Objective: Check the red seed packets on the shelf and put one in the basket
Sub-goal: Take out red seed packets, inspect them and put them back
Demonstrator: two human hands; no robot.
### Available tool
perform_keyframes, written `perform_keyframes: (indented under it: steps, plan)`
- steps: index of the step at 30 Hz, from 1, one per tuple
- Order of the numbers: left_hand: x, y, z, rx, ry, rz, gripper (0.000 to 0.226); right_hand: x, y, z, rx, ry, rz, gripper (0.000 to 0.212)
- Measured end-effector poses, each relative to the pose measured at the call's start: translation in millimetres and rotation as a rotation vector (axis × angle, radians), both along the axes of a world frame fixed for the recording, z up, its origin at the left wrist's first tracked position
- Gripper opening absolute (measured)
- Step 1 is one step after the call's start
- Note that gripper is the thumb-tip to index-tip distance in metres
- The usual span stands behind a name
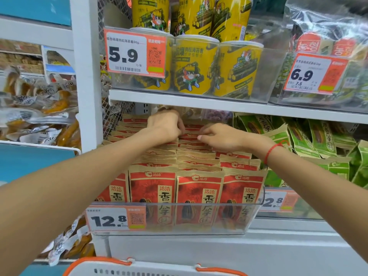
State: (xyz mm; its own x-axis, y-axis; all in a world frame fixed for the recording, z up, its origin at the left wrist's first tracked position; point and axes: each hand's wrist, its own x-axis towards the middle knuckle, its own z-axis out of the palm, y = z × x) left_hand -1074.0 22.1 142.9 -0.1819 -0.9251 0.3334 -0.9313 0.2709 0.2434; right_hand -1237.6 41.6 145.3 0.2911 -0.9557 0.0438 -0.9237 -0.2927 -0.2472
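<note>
Red seed packets (196, 188), shelf bin: your left hand (166, 124) and right hand (221, 137) apparently pinch rear packet tops; yanking could spill neighbours, missing the basket (139, 268) below.

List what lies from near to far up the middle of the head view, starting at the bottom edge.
Basket → 12.8 price tag → front row of red seed packets → left hand and right hand at the rear packets → white shelf board → yellow cans.
</note>
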Motion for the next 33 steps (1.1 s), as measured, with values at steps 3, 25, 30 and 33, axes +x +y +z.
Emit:
perform_keyframes:
  steps: [3, 25, 30, 33]
  plan:
    - [1, 16, 1, -0.083, 0.013, -0.051, 0.014, -3, 18, 5, -0.031, -0.1, 0.049, 0.03]
    - [37, 137, 19, -0.335, 0.564, -0.323, 0.012, -10, 105, 8, -0.677, -0.479, 0.104, 0.018]
    - [42, 151, 17, -0.097, 0.762, -0.355, 0.033, 3, 132, 21, -0.585, -0.787, 0.187, 0.02]
    - [43, 165, 15, -0.034, 0.846, -0.384, 0.026, 10, 148, 29, -0.479, -0.986, 0.175, 0.016]
